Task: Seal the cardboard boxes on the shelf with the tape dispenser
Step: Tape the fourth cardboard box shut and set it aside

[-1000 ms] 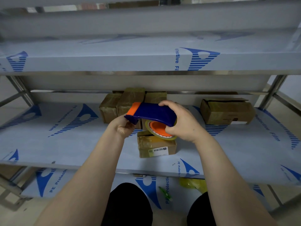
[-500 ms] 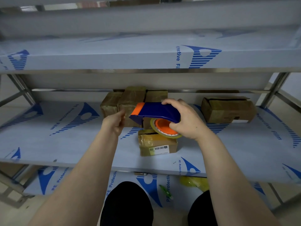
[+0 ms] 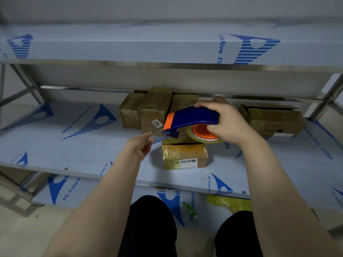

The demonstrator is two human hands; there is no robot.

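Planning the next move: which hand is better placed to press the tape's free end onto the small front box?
Left, probably. The left hand pinches the tape end just beside the small front box; the right hand is occupied gripping the tape dispenser above it.

I read "7202" on white sticker of tall cardboard box. On upper shelf film: "tive Fil". On lower shelf film: "PE Protecti". On middle shelf film, my right: "Film". On front box, label: print too small for me.
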